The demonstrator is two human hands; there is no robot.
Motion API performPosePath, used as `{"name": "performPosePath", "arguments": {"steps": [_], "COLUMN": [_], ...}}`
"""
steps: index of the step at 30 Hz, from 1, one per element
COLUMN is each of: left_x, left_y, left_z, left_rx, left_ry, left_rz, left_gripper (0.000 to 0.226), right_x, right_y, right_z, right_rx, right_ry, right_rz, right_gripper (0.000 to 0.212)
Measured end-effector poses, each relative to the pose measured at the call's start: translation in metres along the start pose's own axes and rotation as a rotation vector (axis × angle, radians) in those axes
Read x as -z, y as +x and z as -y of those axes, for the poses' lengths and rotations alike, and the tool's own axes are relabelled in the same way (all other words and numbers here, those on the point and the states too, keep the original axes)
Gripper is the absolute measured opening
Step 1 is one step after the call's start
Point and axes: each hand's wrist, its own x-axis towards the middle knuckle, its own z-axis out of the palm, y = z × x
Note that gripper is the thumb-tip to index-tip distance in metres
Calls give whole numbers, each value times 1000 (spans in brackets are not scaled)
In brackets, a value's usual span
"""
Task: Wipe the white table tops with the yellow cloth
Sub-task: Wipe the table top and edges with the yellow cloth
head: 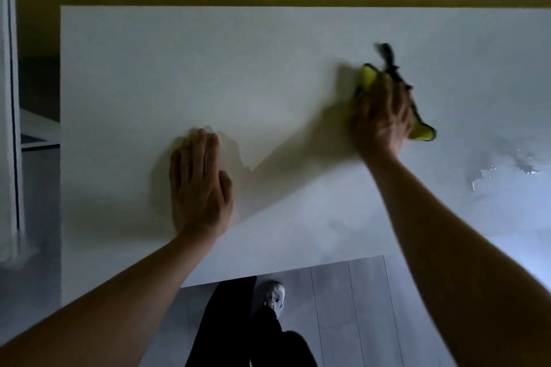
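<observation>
On the white tabletop [268,68]: left hand [199,185] flat, fingers straight and pressed together, palm down near the front edge. Right of it, well apart: right hand [381,116] pressing the yellow cloth [368,77], grip curled over the bunched fabric. Wet streaks [507,167] at far right.

Left hand [199,185] flat on white worktop [268,68], fingers straight; right hand [381,119] presses bunched yellow cloth [368,77] on worktop; wet patches at right
</observation>
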Motion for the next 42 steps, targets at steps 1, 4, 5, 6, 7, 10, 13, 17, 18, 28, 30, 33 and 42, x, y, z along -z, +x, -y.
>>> {"name": "performPosePath", "arguments": {"steps": [1,4,5,6,7,10,13,17,18,28,30,33,42], "left_x": [-1,-1,0,0,1,1,0,1,3,-6,-10,-12,-10], "left_y": [1,2,2,2,2,2,3,4,5,108,114,111,114], "left_z": [-1,-1,-2,-3,-4,-4,-4,-5,-6,-18,-18,-17,-14], "left_rx": [3,13,12,12,13,14,27,16,15,78,104,103,86], "left_ry": [5,20,21,24,30,39,51,48,37,-1,8,17,74], "left_rz": [8,25,27,26,26,32,23,-6,-21,-99,-103,-112,-79], "left_gripper": [67,67,67,67,67,66,66,63,63,66,67,66,64], "right_x": [1,-5,-8,-10,-14,-35,-43,-41,-41,-15,-16,-21,-61], "right_y": [10,14,9,3,-5,-43,-81,-82,-73,68,75,68,-1], "right_z": [-10,-8,0,13,28,90,161,170,159,-5,-11,5,182], "right_rx": [-92,-245,-239,-184,-90,219,449,618,617,34,3,-24,572], "right_ry": [6,63,40,21,21,128,232,201,218,27,14,3,199], "right_rz": [42,98,80,37,-10,24,177,294,278,167,150,103,244], "right_gripper": [59,62,61,61,59,57,58,57,56,61,62,61,57]}}
